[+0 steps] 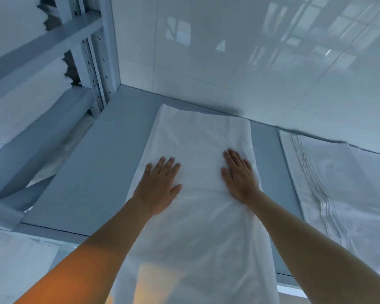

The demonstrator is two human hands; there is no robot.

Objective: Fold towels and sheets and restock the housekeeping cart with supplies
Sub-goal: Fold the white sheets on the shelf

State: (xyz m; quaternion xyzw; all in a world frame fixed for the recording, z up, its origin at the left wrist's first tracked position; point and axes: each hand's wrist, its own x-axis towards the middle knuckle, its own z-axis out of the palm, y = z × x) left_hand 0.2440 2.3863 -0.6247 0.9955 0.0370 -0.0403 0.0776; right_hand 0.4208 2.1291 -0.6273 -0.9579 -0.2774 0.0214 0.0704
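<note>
Both hands, left hand [158, 183] & right hand [239, 174], flat on towel [198, 137].

Grey table [101, 163], glossy white tiled wall [239, 51], metal shelving frame [92, 69]

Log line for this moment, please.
step: smoothing towel | left hand: flat on towel | right hand: flat on towel | surface: grey table | striped linen: beside, untouched

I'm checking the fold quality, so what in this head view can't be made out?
- White towel: near end cut off by the bottom edge.
- Cloth under the left hand and right hand: hidden by the palms.
- Striped linen: cut off by the right edge.
</note>
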